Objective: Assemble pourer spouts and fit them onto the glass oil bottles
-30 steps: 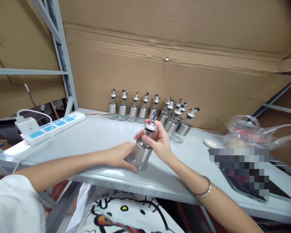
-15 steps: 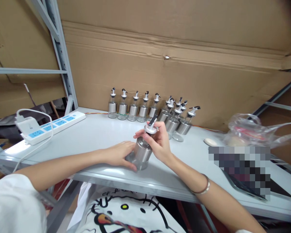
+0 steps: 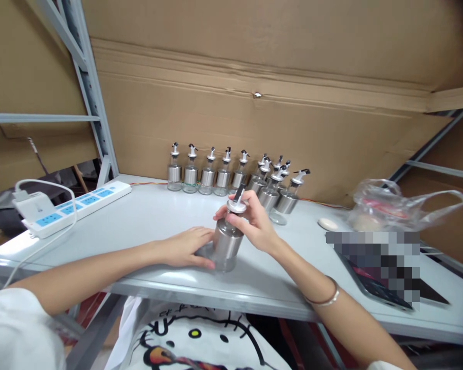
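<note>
A glass bottle with a steel sleeve [image 3: 227, 242] and a spout cap [image 3: 236, 205] stands tilted near the front edge of the grey table [image 3: 146, 216]. My left hand [image 3: 187, 247] wraps round the bottle's base from the left. My right hand [image 3: 257, 224] is closed on the cap at the bottle's neck, fingers curled round it. Behind, along the cardboard wall, stands a row of several like bottles [image 3: 207, 172], with a tighter cluster of them [image 3: 275, 187] at its right end.
A white power strip with blue sockets [image 3: 71, 201] and a plugged-in adapter [image 3: 33, 203] lie at the left. A clear plastic bag [image 3: 386, 208], a small pale oval object [image 3: 327, 224] and a dark tablet [image 3: 381, 288] are at the right. A metal shelf post [image 3: 90, 97] rises at the back left.
The bottle has come a little more upright between my hands, which keep the same hold. The view has shifted slightly to the right.
</note>
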Available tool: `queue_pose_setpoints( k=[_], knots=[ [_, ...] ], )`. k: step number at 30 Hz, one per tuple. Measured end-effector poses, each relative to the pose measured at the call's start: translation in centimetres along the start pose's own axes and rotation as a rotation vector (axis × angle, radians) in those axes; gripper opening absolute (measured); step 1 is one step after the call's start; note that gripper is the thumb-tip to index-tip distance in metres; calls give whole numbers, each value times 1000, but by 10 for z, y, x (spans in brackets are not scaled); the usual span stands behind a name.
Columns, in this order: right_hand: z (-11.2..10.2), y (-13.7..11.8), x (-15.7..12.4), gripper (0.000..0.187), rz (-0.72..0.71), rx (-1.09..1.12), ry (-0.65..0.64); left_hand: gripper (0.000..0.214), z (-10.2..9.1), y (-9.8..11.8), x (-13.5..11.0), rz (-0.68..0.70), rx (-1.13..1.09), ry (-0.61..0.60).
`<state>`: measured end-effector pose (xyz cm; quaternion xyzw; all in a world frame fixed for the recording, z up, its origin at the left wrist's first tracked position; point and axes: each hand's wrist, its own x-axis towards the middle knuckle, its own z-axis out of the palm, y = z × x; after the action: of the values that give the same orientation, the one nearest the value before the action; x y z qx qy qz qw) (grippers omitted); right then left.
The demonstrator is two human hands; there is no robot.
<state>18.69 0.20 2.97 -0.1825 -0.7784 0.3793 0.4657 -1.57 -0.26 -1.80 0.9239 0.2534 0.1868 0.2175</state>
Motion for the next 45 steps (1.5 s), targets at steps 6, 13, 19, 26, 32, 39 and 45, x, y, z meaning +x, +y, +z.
queue_pose_setpoints(
  k=[6,13,19,26,32,39,45],
  knots=[
    [-51,-3,10,25,95,91,47,52,-2,3,-1,-41,132,-78],
    [-93,3,17,32,251,224,246,52,-2,4,-3,-52,149,-89],
    [-111,18,22,44,134,65,687,50,-2,5,-2,-51,175,-90],
    [-125,30,23,48,-63,-113,1002,49,-3,8,-2,-82,227,-127],
    [-134,37,19,52,-126,-305,1003,48,-3,7,-3,-81,246,-129],
    [-142,39,17,54,-147,-371,994,47,-3,6,-3,-75,250,-133],
    [-144,40,15,54,-138,-483,990,46,-3,3,-3,-60,257,-135]
  ],
)
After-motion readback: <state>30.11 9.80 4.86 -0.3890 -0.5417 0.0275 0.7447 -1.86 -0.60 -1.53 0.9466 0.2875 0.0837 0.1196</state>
